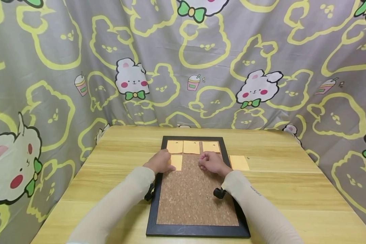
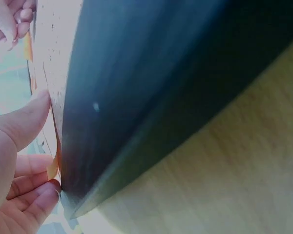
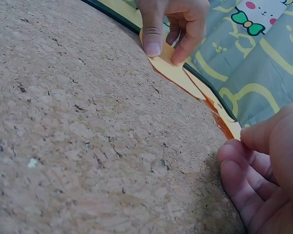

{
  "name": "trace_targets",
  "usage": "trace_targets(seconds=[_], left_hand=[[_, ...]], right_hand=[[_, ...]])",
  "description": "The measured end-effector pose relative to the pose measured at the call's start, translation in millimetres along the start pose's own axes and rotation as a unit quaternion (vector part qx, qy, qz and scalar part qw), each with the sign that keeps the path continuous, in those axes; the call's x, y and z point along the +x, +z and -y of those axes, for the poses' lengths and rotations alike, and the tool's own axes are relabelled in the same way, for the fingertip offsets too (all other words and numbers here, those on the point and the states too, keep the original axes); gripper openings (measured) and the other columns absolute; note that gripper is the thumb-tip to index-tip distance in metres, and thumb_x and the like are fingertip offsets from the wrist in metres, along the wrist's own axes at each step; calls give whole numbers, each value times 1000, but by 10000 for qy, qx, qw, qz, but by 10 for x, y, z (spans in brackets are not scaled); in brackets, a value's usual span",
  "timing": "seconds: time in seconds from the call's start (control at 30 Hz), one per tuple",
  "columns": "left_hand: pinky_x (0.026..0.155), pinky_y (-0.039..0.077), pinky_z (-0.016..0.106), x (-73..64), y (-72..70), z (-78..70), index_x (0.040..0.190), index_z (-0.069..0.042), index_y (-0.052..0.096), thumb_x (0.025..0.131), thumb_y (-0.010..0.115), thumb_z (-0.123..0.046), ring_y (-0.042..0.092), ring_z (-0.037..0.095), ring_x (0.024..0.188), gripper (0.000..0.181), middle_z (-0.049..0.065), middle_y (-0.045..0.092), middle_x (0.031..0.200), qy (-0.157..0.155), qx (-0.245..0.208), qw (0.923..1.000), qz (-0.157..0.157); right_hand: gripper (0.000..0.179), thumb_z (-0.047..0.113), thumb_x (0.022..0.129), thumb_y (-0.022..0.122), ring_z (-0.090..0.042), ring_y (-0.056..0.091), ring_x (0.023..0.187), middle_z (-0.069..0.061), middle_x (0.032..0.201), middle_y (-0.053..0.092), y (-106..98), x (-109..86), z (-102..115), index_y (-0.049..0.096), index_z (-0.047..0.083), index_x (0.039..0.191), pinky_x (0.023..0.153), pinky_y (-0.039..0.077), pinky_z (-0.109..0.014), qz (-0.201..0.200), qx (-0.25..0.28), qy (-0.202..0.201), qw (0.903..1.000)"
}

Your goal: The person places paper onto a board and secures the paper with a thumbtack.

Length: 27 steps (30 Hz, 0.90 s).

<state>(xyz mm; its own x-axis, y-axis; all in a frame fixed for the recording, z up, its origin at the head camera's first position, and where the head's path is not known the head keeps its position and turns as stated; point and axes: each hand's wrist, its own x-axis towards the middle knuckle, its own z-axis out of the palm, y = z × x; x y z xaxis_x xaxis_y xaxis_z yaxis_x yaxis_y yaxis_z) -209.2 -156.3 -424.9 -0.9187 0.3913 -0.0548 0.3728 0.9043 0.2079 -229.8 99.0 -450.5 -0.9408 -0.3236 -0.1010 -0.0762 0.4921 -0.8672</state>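
Observation:
A cork board [image 1: 195, 200] in a black frame lies on the table. My left hand [image 1: 161, 161] rests over its left edge and presses a yellow paper note [image 1: 177, 162] against the cork, below the top row. In the right wrist view, the thumb [image 3: 153, 48] and a finger of that hand spread across the note [image 3: 173, 73]. Over the cork's right side, my right hand [image 1: 211, 162] pinches a small pin between thumb and index finger; only a thin tip shows, the rest is hidden. Along the top are three pinned notes [image 1: 191, 147], each with a small grey pin.
On the wooden table [image 1: 292, 189], right of the board, lies another yellow note [image 1: 239, 162] beside a small grey pin [image 1: 248, 158]. A patterned curtain [image 1: 207, 101] hangs behind the table and along its sides. A black wrist camera [image 1: 219, 193] is on the right wrist.

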Motion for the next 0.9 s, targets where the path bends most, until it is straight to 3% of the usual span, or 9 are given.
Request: trace_targets(seconds=[0.43, 0.7, 0.77, 0.9], left_hand=[[57, 39, 30, 31, -54, -119, 58, -7, 49, 77, 82, -37, 43, 18, 63, 49, 6, 49, 72, -362, -204, 9990, 160], [56, 39, 29, 51, -31, -126, 58, -8, 47, 79, 81, -38, 43, 16, 62, 50, 7, 51, 78, -496, -310, 9980, 244], [58, 41, 29, 54, -26, -127, 57, -8, 48, 79, 80, -39, 44, 17, 63, 50, 7, 51, 79, -474, -261, 9982, 255], [65, 44, 32, 56, -34, -143, 56, -10, 49, 80, 77, -47, 48, 19, 70, 52, 4, 53, 73, -395, 378, 9983, 209]], right_hand=[[5, 6, 94, 61, -16, 63, 65, -4, 74, 67, -14, 7, -21, 61, 3, 90, 56, 49, -26, 4, 98, -26, 9999], [5, 6, 95, 61, -16, 62, 65, -4, 74, 66, -4, 18, -31, 61, 3, 91, 57, 49, -26, 43, 167, -29, 9998], [5, 5, 95, 61, -15, 62, 65, -5, 74, 66, -3, 23, -39, 61, 3, 90, 57, 49, -26, 38, 178, -28, 9998], [5, 5, 95, 61, -15, 62, 65, -5, 74, 66, -8, 32, -57, 61, 2, 90, 56, 49, -25, 18, 189, -59, 9998]])
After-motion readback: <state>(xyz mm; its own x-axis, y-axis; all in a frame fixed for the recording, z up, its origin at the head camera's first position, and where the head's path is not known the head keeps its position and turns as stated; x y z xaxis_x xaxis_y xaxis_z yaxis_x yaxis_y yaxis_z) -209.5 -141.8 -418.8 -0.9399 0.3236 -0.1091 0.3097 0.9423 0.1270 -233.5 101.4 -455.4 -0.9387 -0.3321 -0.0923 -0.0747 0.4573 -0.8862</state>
